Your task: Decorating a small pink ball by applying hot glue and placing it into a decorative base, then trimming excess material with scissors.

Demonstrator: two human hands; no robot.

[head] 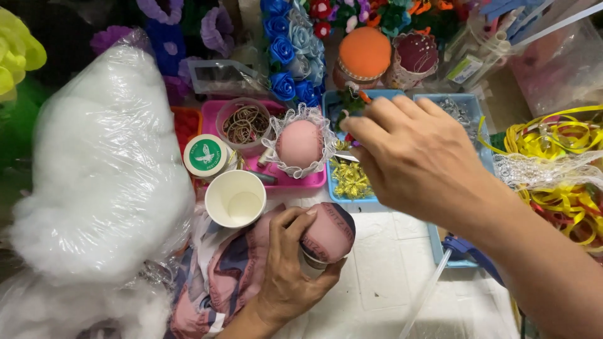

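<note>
We see a big bag of white stuffing [100,169] filling the left side of the worktop [383,270], the largest thing here. Right of it lies a heap of pink and blue cloth [226,276], and on that heap our left hand [292,276] has its grip clenched around a small cup covered in pink cloth [330,233], which lies tilted on its side near the lower middle. Our right hand [414,157] reaches over a blue tray [468,103] further back; its fingertips [358,129] are pinched near something small with orange and green, but we cannot tell whether the grip has it. Yellow ribbon [553,138] piles up at the right edge. A pink tray [301,181] in the middle carries a pink padded ball with a white lace frill [300,143] and a clear cup of rubber bands [245,124]. Just beside the left hand an empty white paper cup [235,198] stands upright, with a round green-lidded tub [206,154] touching its upper side. In the blue tray lies a little gold bow [350,179].
</note>
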